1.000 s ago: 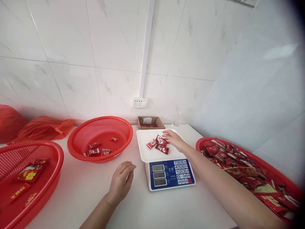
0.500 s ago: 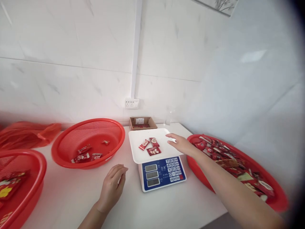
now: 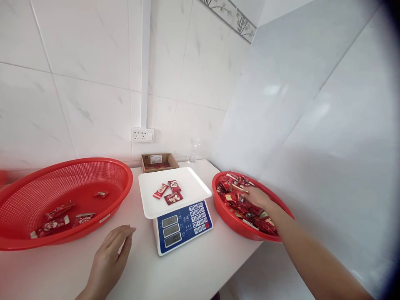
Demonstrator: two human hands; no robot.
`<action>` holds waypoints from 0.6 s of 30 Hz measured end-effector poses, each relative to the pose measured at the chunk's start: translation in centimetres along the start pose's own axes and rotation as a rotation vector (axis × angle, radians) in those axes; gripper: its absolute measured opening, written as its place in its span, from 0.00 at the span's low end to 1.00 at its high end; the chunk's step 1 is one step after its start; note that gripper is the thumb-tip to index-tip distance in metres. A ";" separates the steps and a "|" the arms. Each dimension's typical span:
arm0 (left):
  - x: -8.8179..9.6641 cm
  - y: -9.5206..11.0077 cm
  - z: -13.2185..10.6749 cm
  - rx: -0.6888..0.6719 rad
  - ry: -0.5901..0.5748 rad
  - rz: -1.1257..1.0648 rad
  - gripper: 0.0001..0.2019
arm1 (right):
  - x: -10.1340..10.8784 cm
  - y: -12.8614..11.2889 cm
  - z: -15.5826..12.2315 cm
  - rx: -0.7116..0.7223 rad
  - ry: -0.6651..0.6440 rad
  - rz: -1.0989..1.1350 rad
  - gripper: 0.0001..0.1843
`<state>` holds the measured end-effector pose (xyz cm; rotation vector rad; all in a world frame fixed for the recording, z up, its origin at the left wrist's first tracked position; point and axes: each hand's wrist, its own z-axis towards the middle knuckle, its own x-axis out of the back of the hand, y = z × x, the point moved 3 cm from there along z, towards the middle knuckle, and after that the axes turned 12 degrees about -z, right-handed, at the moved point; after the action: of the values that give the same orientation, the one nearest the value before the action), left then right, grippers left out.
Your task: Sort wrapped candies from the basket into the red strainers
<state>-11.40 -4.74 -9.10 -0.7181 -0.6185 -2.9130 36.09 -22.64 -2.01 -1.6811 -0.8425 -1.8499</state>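
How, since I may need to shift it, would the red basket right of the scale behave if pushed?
The red basket is probably fairly heavy, being piled with packets. Loose top ones might slide if jolted. Seemingly overhanging the table, it could tip if pushed outward.

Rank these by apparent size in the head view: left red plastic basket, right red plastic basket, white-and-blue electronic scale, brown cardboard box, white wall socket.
1. Left red plastic basket
2. Right red plastic basket and white-and-blue electronic scale: too alike to rank
3. Brown cardboard box
4. White wall socket
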 end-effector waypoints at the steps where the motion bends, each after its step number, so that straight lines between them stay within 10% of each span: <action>1: 0.0 -0.1 0.0 0.005 0.002 0.002 0.08 | 0.6 0.0 0.3 -0.014 0.025 0.014 0.13; 7: 0.0 -0.4 -0.3 0.039 -0.014 -0.004 0.09 | 3.2 -0.4 0.2 -0.072 0.189 0.076 0.20; 13: 0.1 -0.2 -0.1 0.075 -0.016 -0.029 0.09 | -0.8 -3.8 -3.1 0.298 -0.377 0.177 0.28; 18: 0.2 0.1 0.0 0.097 -0.024 -0.068 0.09 | -2.3 -5.0 -3.4 0.203 -0.182 0.277 0.17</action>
<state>-11.56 -4.82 -8.96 -0.7355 -0.7963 -2.9147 30.39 -21.82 -5.01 -1.7542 -0.7930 -1.3970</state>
